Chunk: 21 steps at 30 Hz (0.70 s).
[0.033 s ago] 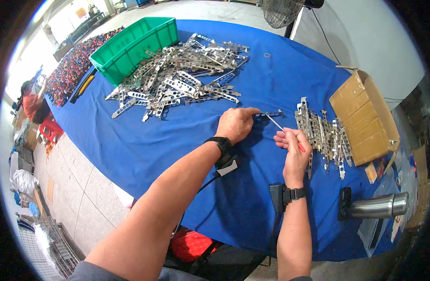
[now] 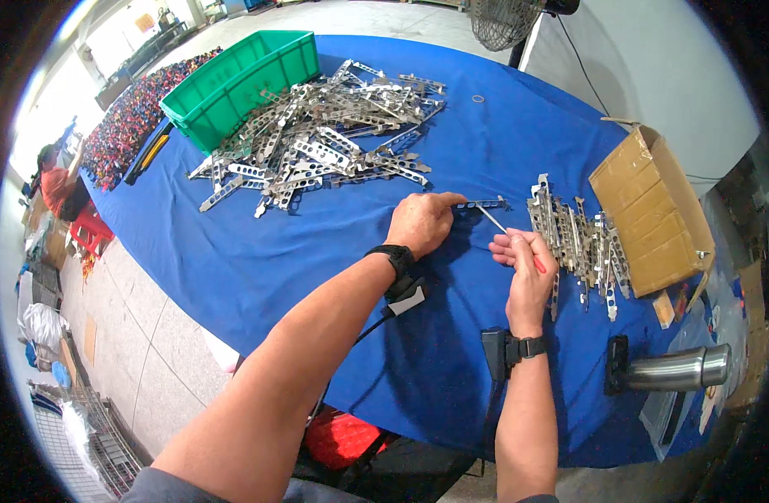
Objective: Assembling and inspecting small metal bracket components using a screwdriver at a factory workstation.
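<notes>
Metal strip (image 2: 496, 204): extended rightward from our left hand (image 2: 420, 225).
Left hand: touched it; we couldn't tell its grip.
Right hand (image 2: 528, 267): held our red-handled tool (image 2: 493, 220).

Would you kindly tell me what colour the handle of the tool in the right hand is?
The handle shows red, best in the head view.

Tabletop (image 2: 527, 134) is covered with blue cloth (image 2: 233, 260). Green crate (image 2: 258, 88) is set at far left, heap of metal strips (image 2: 317, 151) piled beside it. Smaller batch of strips (image 2: 577, 239) is laid at right, near cardboard box (image 2: 652, 210) and steel flask (image 2: 669, 369).
</notes>
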{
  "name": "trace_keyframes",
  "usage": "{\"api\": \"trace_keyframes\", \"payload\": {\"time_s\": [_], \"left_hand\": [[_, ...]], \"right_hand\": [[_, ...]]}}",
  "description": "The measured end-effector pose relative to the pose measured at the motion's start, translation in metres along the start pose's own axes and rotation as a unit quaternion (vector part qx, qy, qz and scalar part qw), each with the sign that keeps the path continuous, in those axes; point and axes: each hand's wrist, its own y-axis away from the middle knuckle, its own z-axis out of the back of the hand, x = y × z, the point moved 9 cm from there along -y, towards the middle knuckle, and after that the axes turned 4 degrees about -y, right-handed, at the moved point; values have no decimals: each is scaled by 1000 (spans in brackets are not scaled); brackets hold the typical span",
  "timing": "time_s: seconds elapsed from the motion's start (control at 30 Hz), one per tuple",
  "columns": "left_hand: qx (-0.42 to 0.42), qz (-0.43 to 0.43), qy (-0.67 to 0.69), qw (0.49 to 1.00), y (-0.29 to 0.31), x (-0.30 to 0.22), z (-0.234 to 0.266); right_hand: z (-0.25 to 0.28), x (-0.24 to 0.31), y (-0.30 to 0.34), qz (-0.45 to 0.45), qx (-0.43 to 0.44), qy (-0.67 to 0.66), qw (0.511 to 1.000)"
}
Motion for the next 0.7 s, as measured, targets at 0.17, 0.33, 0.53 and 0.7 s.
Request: {"api": "trace_keyframes", "payload": {"time_s": [0.17,0.33,0.53,0.7], "left_hand": [[-32,-36,0,999,-1,1,1],[2,6,-6,1000,-1,2,-2],[10,7,-4,1000,-1,2,-1],[-2,1,2,1000,-1,2,-1]], "right_hand": [[2,0,-1,7,-9,-11,1000],[-3,0,1,3,6,2,1000],[8,-2,-3,-6,-17,-20,1000],[3,1,0,-1,-12,-22,1000]]}}
